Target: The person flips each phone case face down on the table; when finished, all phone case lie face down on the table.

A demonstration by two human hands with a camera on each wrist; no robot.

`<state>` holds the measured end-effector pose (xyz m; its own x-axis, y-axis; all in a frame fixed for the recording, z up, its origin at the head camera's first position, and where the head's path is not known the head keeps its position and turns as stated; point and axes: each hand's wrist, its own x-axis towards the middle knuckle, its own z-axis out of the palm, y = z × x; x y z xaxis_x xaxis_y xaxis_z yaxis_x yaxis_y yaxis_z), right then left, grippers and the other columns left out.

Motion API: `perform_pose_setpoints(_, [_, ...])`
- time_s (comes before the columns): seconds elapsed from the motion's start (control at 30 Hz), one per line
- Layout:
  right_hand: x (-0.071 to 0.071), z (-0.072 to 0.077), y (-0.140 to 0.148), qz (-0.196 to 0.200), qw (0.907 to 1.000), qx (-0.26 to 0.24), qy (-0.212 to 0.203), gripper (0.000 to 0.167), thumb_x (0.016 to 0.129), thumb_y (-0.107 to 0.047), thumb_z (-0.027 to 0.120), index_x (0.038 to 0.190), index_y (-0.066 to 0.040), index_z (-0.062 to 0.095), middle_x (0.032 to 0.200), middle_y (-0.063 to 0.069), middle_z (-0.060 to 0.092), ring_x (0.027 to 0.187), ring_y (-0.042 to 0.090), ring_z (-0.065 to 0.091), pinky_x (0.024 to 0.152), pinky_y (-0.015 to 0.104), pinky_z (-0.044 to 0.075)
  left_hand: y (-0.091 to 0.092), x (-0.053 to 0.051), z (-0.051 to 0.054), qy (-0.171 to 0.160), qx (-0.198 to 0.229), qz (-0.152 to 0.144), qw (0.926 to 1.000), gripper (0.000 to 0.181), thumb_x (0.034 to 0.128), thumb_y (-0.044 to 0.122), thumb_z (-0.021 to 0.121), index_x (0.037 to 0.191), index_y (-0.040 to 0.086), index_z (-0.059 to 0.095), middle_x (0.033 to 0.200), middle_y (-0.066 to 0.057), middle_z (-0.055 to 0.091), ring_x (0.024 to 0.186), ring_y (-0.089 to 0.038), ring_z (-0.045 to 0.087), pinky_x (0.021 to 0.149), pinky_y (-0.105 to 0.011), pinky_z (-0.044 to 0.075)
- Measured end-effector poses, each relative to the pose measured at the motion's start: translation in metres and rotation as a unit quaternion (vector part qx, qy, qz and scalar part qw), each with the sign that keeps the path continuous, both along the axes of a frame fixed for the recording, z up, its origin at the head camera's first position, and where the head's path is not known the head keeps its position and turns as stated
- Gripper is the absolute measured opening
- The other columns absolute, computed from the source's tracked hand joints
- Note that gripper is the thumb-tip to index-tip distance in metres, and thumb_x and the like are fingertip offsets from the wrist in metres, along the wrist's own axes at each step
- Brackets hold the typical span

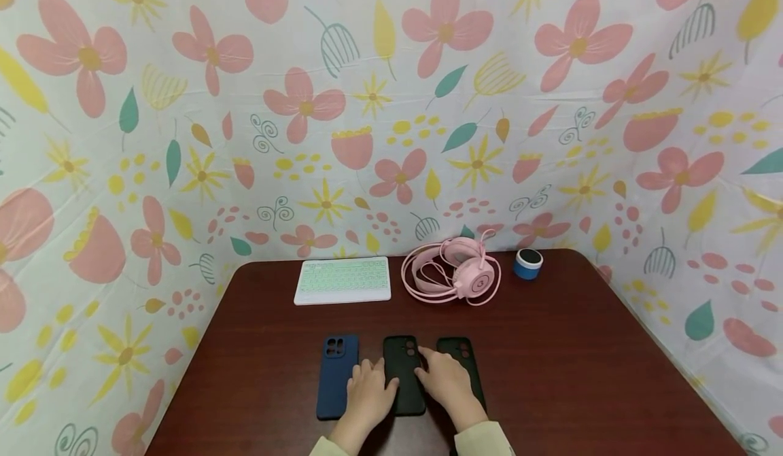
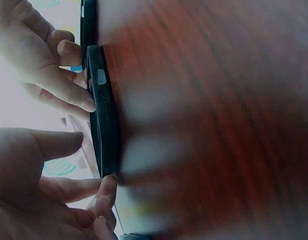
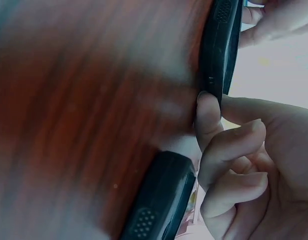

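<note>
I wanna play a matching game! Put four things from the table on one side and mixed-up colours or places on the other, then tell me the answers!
1. keyboard
2. headphones
3. middle phone case
4. left phone case

A. between left hand and right hand
B. blue
C. pink
D. white, pale green keys

Pairs: 1-D, 2-C, 3-A, 4-B

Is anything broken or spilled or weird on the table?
Nothing looks broken or spilled. The blue case, middle case and right case lie side by side. Only the loose cable looping around the pink headphones looks a bit messy.
</note>
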<state>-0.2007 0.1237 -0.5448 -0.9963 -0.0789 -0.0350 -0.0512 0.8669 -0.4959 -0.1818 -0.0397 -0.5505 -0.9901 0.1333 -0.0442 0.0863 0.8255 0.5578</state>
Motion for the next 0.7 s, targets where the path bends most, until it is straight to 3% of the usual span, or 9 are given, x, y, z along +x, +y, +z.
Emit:
perform_pose_setpoints(0.07, [0.000, 0.000, 0.000, 0.000, 1.0000, 0.000, 0.008, 0.045, 0.086, -0.023, 0.073, 0.128, -0.011, 0.064, 0.106, 0.013, 0.068, 0.054, 0.016, 0.053, 0.046, 0.035, 0.039, 0.000, 0.000, -0.001, 0.006, 0.003, 0.003, 1.0000, 0.051, 0.0894, 0.025, 0.069, 0.130, -0.004, 0.057, 0.098, -0.013, 0.049, 0.082, -0.025, 0.037, 0.067, -0.041, 0.032])
perform_pose_setpoints(0.17, [0.001, 0.000, 0.000, 0.000, 0.9999, -0.004, 0.011, 0.045, 0.086, -0.022, 0.073, 0.129, -0.010, 0.063, 0.086, 0.008, 0.068, 0.050, 0.014, 0.050, 0.045, 0.034, 0.037, 0.000, 0.000, 0.000, 0.008, 0.010, 0.006, 0.9999, 0.050, 0.0882, 0.020, 0.071, 0.131, -0.003, 0.056, 0.102, -0.014, 0.051, 0.084, -0.026, 0.039, 0.068, -0.042, 0.034])
perform_pose_setpoints(0.3, [0.002, 0.002, 0.001, 0.003, 0.9999, -0.015, 0.005, 0.046, 0.088, -0.021, 0.071, 0.131, -0.008, 0.061, 0.056, -0.003, 0.052, 0.044, 0.013, 0.045, 0.044, 0.032, 0.036, -0.001, 0.000, 0.004, 0.005, 0.018, 0.005, 0.9998, 0.051, 0.0883, 0.017, 0.070, 0.133, -0.001, 0.054, 0.105, -0.014, 0.054, 0.085, -0.026, 0.041, 0.068, -0.043, 0.034])
perform_pose_setpoints(0.47, [0.005, 0.004, 0.001, 0.012, 0.9995, -0.031, 0.001, 0.046, 0.089, -0.019, 0.069, 0.132, -0.006, 0.059, 0.050, -0.007, 0.049, 0.043, 0.010, 0.047, 0.043, 0.032, 0.037, -0.002, 0.000, 0.008, 0.014, 0.023, -0.001, 0.9996, 0.051, 0.0883, 0.014, 0.070, 0.134, 0.001, 0.053, 0.109, -0.011, 0.060, 0.089, -0.025, 0.045, 0.068, -0.042, 0.038])
perform_pose_setpoints(0.7, [0.005, 0.005, 0.001, 0.014, 0.9990, -0.041, -0.007, 0.046, 0.090, -0.019, 0.068, 0.133, -0.005, 0.058, 0.051, -0.007, 0.050, 0.044, 0.011, 0.048, 0.044, 0.032, 0.038, -0.005, 0.001, 0.013, 0.020, 0.043, -0.012, 0.9988, 0.051, 0.0886, 0.012, 0.069, 0.135, 0.000, 0.052, 0.103, -0.008, 0.060, 0.090, -0.025, 0.046, 0.066, -0.040, 0.037])
